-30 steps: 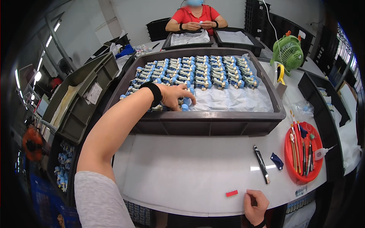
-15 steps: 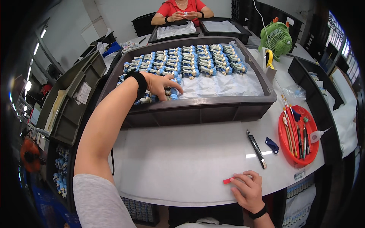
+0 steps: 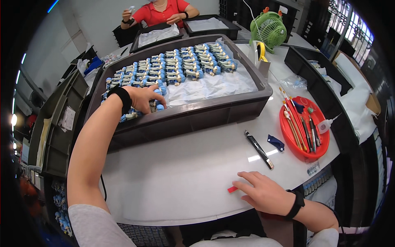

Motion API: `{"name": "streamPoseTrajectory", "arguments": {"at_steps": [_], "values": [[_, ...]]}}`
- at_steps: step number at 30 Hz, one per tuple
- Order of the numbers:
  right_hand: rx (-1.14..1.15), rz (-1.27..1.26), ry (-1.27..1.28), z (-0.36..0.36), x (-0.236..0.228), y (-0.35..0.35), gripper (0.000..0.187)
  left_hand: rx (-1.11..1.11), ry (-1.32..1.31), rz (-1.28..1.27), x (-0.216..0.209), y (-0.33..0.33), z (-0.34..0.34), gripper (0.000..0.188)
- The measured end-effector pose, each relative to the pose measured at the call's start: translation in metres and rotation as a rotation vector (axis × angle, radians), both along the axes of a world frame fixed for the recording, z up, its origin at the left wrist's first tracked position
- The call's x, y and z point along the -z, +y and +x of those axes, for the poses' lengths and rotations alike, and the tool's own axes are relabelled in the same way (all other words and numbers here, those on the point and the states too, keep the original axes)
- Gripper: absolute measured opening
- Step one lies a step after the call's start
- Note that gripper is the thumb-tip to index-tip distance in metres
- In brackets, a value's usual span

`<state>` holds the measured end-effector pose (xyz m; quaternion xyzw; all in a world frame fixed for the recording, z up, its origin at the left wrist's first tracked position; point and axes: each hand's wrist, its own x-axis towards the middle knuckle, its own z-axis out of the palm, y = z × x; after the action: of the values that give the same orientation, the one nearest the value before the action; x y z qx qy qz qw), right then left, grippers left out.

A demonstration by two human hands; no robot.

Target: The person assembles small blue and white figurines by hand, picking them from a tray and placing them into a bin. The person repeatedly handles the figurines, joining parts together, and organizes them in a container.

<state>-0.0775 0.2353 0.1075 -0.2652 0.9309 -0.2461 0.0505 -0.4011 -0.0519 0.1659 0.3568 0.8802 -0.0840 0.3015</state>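
Observation:
My left hand [image 3: 145,99] reaches over the near wall of a large grey-brown tray [image 3: 193,113]. Its thumb and fingers bend round a small blue-haired figurine [image 3: 159,107] at the end of a near row; part of the grip is hidden. Rows of similar figurines [image 3: 175,70] lie on white paper sheeting [image 3: 214,88] inside. My right hand [image 3: 263,192] rests low over the white table, palm down with the fingers spread. Just by its fingertips is a small red strip [image 3: 232,189]; whether they touch it is unclear.
A black-handled tool [image 3: 259,150] and a dark blue piece [image 3: 275,143] lie right of centre. Beyond them stands a red bowl [image 3: 284,138] of brushes and pens. A green fan [image 3: 268,31] stands at the back. Across the table a person in red [image 3: 158,14] holds a small item.
The view has swung, so the tray and table appear further left. My right forearm now angles in from the right, fingers more stretched. The person opposite has raised one hand sideways with a small item.

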Motion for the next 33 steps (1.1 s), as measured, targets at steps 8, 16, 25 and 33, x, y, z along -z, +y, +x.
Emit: {"name": "streamPoseTrajectory", "arguments": {"at_steps": [8,16,25,33], "values": [[-0.069,0.057,0.066,-0.015,0.028,0.002,0.019,-0.029,-0.096,0.144,-0.001,-0.008,0.002,0.049],[0.309,0.065,-0.018,-0.049,0.013,0.032,0.024,-0.042,-0.057,-0.072,-0.012,0.018,0.013,0.047],[0.395,-0.310,0.134,0.024,0.010,0.011,0.030,-0.036,0.065,0.178,0.018,-0.007,0.005,0.045],[0.635,-0.513,0.336,0.042,0.071,-0.001,0.023,-0.057,0.044,0.191,0.013,-0.004,0.006,0.048]]}}
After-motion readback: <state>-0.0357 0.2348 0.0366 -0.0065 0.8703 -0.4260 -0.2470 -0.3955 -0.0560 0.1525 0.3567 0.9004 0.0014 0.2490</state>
